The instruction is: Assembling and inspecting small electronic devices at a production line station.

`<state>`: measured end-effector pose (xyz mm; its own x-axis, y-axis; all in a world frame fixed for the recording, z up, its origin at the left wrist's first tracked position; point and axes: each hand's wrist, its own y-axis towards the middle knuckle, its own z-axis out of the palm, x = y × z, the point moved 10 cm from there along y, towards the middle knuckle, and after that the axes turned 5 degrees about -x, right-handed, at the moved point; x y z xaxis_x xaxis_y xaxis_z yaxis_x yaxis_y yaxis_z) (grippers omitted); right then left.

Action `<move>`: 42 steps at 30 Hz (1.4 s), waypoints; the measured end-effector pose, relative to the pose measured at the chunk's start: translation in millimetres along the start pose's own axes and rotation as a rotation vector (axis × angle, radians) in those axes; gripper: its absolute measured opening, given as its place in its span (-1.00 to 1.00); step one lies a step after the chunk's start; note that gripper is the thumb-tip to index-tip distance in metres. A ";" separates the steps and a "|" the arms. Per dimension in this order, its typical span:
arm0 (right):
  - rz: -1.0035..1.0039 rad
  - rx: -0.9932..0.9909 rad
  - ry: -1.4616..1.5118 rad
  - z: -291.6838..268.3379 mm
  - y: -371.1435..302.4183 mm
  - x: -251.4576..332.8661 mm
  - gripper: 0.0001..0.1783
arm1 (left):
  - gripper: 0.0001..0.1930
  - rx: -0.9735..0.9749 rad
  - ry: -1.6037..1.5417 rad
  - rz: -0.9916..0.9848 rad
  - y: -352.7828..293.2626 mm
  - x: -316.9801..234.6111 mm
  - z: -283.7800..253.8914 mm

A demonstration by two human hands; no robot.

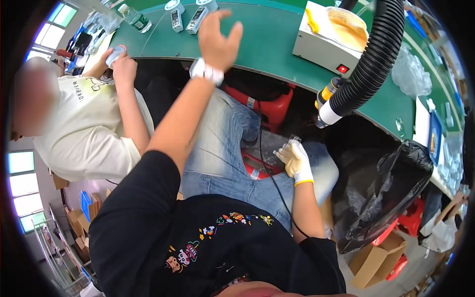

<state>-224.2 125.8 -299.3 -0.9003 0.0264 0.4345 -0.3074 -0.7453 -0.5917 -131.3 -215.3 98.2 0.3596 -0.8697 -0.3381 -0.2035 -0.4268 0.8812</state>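
The left hand is spread; just beside it, at eleven o'clock, a grey box is seen, its long side toward one. A clear piece is pinched by the right hand.

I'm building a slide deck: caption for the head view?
Bare left hand over the green table; gloved right hand holding a small clear piece.

On the table we locate a bottle at left, a machine at right, two devices between them.
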 end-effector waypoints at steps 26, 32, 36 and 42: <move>-1.276 0.416 -1.159 253.8 -203.6 87.7 -0.71 | -0.68 0.354 -1.395 -1.921 -278.8 -58.6 37.5; -1.483 0.517 -1.281 292.9 -221.3 78.2 -0.72 | -0.70 0.319 -1.400 -1.899 -238.9 -55.1 25.6; -1.672 0.344 -1.263 299.4 -225.7 93.1 -0.66 | -0.68 0.249 -1.454 -1.924 -232.0 -58.9 24.1; -1.648 0.415 -1.328 307.9 -219.6 92.4 -0.62 | -0.61 0.104 -1.300 -1.839 -215.2 -57.2 14.0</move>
<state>-145.0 86.9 79.9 0.7861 0.4086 0.4637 -0.1439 -0.6086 0.7803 -120.8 -77.1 -76.7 -0.4394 0.7392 -0.5105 -0.5014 -0.6733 -0.5434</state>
